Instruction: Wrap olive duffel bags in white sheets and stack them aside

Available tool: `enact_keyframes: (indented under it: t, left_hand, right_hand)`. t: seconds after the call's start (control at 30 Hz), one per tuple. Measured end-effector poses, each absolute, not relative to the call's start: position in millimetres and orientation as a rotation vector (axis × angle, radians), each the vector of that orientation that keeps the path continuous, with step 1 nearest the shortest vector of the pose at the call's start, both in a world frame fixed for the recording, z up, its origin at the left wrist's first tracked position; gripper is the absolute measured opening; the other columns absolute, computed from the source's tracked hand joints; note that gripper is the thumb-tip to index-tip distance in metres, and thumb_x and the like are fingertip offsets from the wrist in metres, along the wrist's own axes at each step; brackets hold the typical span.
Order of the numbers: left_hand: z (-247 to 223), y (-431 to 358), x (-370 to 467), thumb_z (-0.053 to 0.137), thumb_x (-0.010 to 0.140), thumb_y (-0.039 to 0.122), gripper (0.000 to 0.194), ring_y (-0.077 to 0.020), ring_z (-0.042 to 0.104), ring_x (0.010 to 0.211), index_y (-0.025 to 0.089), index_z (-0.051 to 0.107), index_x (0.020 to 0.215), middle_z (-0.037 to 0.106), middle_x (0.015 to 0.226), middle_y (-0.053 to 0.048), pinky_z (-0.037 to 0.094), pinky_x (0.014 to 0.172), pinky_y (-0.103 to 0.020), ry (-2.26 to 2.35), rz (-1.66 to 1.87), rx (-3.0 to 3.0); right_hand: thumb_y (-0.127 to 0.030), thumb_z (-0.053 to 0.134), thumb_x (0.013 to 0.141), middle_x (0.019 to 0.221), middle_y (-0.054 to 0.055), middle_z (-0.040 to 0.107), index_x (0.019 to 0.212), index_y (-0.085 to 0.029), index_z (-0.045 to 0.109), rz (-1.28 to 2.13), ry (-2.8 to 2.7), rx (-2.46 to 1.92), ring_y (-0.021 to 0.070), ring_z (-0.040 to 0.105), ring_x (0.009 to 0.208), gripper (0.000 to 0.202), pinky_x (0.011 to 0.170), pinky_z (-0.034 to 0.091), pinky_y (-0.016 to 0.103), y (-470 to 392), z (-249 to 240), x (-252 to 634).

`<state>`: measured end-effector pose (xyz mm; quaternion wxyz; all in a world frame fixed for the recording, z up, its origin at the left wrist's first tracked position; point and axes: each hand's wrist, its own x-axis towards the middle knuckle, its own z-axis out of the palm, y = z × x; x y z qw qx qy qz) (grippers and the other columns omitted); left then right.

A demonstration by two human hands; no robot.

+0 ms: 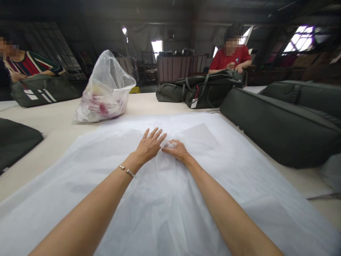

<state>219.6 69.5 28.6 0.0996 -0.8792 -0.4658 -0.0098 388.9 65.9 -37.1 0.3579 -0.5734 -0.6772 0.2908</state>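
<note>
A large white translucent sheet (165, 199), thin like tissue or plastic film, covers the table in front of me. My right hand (177, 150) is closed on a crumpled bunch of this sheet, which pokes up between thumb and fingers. Just to its left, my left hand (150, 145) is stretched out with the fingers spread, palm down over the sheet beside the bunch. Whether the left palm presses on the sheet is hidden. A silver bracelet (127, 170) circles my left wrist.
A clear plastic bag (106, 90) with reddish contents stands beyond the sheet. Dark green bags (282, 124) lie along the right; another dark bag (17, 142) is at left. Two people, one in a red shirt (231, 58), handle bags across the pale table (145, 103).
</note>
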Motion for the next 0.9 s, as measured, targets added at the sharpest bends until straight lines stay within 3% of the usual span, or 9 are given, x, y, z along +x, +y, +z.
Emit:
enact_keyframes:
  t: [0.07, 0.13, 0.2, 0.33, 0.43, 0.53, 0.63, 0.77, 0.9]
  left_hand:
    - [15.7, 81.7, 210.7, 0.05, 0.092, 0.025, 0.046, -0.0275, 0.036, 0.139, 0.022, 0.046, 0.137, 0.054, 0.14, -0.011, 0.014, 0.119, -0.053, -1.506, -0.04, -2.563]
    - [6.1, 87.6, 202.9, 0.047, 0.092, 0.03, 0.034, -0.0276, 0.054, 0.121, 0.019, 0.057, 0.123, 0.067, 0.118, -0.012, 0.029, 0.112, -0.049, -1.65, -0.028, -2.524]
    - [0.9, 90.8, 197.5, 0.044, 0.092, 0.032, 0.031, -0.0271, 0.061, 0.107, 0.017, 0.061, 0.114, 0.071, 0.106, -0.012, 0.042, 0.099, -0.042, -1.76, -0.027, -2.484]
    - [-0.3, 101.6, 194.3, 0.043, 0.089, 0.033, 0.03, -0.0258, 0.065, 0.098, 0.021, 0.063, 0.108, 0.073, 0.101, -0.01, 0.046, 0.082, -0.035, -1.975, -0.028, -2.405]
    - [-0.3, 112.8, 194.4, 0.048, 0.085, 0.032, 0.03, -0.0257, 0.066, 0.098, 0.023, 0.063, 0.109, 0.073, 0.101, -0.008, 0.044, 0.083, -0.035, -2.095, -0.039, -2.349]
    - [-2.2, 120.2, 193.8, 0.05, 0.084, 0.032, 0.033, -0.0273, 0.066, 0.102, 0.022, 0.06, 0.114, 0.073, 0.102, -0.009, 0.042, 0.087, -0.038, -2.146, -0.076, -2.304]
    - [-4.4, 122.2, 193.9, 0.052, 0.084, 0.031, 0.038, -0.0292, 0.063, 0.107, 0.019, 0.056, 0.119, 0.071, 0.109, -0.012, 0.04, 0.09, -0.041, -2.109, -0.126, -2.296]
    - [-4.7, 123.0, 194.8, 0.053, 0.083, 0.026, 0.046, -0.0306, 0.06, 0.111, 0.018, 0.05, 0.128, 0.068, 0.114, -0.014, 0.036, 0.092, -0.042, -2.02, -0.167, -2.301]
    - [-3.8, 125.0, 193.3, 0.052, 0.083, 0.023, 0.047, -0.0321, 0.06, 0.109, 0.016, 0.049, 0.13, 0.069, 0.11, -0.016, 0.034, 0.092, -0.043, -1.977, -0.177, -2.296]
  right_hand:
    - [-0.05, 0.074, 0.069, 0.091, 0.0, 0.068, 0.081, -0.023, 0.067, 0.76, -1.725, -1.474, 0.0206, 0.058, 0.094, 0.031, 0.084, 0.043, 0.032, 65.9, -39.0, 388.8]
    - [-0.05, 0.075, 0.069, 0.089, 0.001, 0.067, 0.078, -0.022, 0.065, 0.742, -1.713, -1.479, 0.0203, 0.058, 0.092, 0.031, 0.083, 0.042, 0.031, 66.7, -41.9, 389.0]
    - [-0.049, 0.074, 0.071, 0.085, 0.0, 0.065, 0.073, -0.021, 0.063, 0.71, -1.727, -1.469, 0.0189, 0.057, 0.089, 0.03, 0.081, 0.042, 0.03, 67.9, -44.7, 389.2]
    - [-0.043, 0.067, 0.079, 0.075, -0.001, 0.06, 0.066, -0.02, 0.057, 0.619, -1.747, -1.494, 0.0164, 0.054, 0.081, 0.028, 0.08, 0.041, 0.029, 69.5, -48.1, 389.3]
    - [-0.039, 0.068, 0.077, 0.086, 0.001, 0.064, 0.084, -0.02, 0.063, 0.582, -1.727, -1.514, 0.0176, 0.057, 0.087, 0.02, 0.085, 0.042, 0.031, 69.6, -49.7, 388.7]
    - [-0.034, 0.071, 0.073, 0.104, 0.003, 0.065, 0.126, -0.022, 0.055, 0.616, -1.659, -1.513, 0.0195, 0.059, 0.099, 0.057, 0.094, 0.042, 0.034, 68.9, -51.4, 387.9]
    - [-0.031, 0.071, 0.073, 0.106, 0.003, 0.065, 0.145, -0.024, 0.037, 0.602, -1.657, -1.516, 0.0203, 0.06, 0.1, 0.08, 0.098, 0.041, 0.037, 68.8, -53.6, 387.4]
    - [-0.032, 0.069, 0.076, 0.112, 0.004, 0.064, 0.148, -0.026, 0.034, 0.529, -1.73, -1.488, 0.022, 0.057, 0.108, 0.081, 0.101, 0.04, 0.039, 70.1, -56.6, 387.5]
    - [-0.034, 0.066, 0.081, 0.13, 0.004, 0.058, 0.141, -0.031, 0.047, 0.462, -1.822, -1.47, 0.0218, 0.053, 0.117, 0.062, 0.105, 0.038, 0.039, 71.1, -59.1, 387.2]
